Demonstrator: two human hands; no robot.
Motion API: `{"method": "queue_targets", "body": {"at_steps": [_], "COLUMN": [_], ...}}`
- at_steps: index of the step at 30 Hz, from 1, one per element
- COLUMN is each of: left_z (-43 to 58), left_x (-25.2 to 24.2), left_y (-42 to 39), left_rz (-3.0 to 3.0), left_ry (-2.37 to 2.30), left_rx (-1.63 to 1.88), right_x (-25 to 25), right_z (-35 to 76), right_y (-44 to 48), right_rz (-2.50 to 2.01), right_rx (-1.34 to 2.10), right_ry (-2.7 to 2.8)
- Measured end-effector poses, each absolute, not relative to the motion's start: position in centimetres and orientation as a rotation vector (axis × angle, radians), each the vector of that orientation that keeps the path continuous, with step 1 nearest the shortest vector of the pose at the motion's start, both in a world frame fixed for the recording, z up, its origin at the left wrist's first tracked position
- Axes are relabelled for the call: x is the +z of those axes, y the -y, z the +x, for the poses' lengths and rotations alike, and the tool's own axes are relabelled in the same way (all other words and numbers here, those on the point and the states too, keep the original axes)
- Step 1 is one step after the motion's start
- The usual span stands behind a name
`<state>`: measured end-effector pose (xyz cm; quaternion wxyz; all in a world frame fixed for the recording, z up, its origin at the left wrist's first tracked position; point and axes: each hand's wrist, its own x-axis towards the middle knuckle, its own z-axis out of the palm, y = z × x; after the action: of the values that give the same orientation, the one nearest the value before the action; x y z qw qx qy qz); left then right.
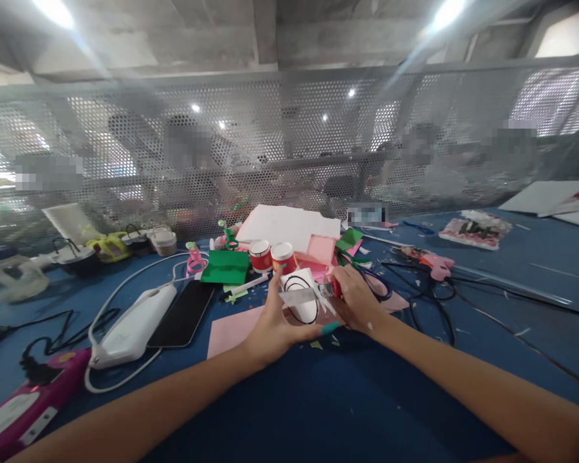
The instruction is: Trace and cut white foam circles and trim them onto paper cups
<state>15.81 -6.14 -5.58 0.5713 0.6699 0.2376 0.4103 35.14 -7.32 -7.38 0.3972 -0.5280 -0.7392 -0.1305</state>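
My left hand [270, 328] grips a small white paper piece [302, 312] with black ovals drawn on it, thumb along its near edge and fingers at its left side. In my right hand [359, 296] are red-handled scissors [336, 287]; their grey blade lies across the paper. Thin white strips curl beside the blade. A teal bit [330, 328] shows at the left thumb's tip. Just beyond my hands stand two red-and-white tubs [283, 257]. Pink paper [231, 329] lies under and around my hands, with small scraps scattered about.
To the left are a green folded paper [225, 267], a white marker [246, 287], a black phone [183, 315], a white power bank [136, 325] and a magenta power strip [33, 405]. A pink glue gun [437, 265] with cables lies right. White sheets [289, 225] lie before a perforated metal screen [270, 154].
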Motion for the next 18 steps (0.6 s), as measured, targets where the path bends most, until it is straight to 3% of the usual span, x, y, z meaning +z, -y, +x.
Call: {"method": "queue_targets", "body": {"at_steps": [18], "left_z": [16.0], "left_x": [-6.3], "left_y": [4.8], "left_rz": [1.491], "left_ry": [-0.673], "left_rx": [1.096], "right_x": [-7.8], "right_z": [34.8], "right_y": [7.0], "right_rz": [-1.412], "right_rx": [-0.383], "right_ry": [1.945]}}
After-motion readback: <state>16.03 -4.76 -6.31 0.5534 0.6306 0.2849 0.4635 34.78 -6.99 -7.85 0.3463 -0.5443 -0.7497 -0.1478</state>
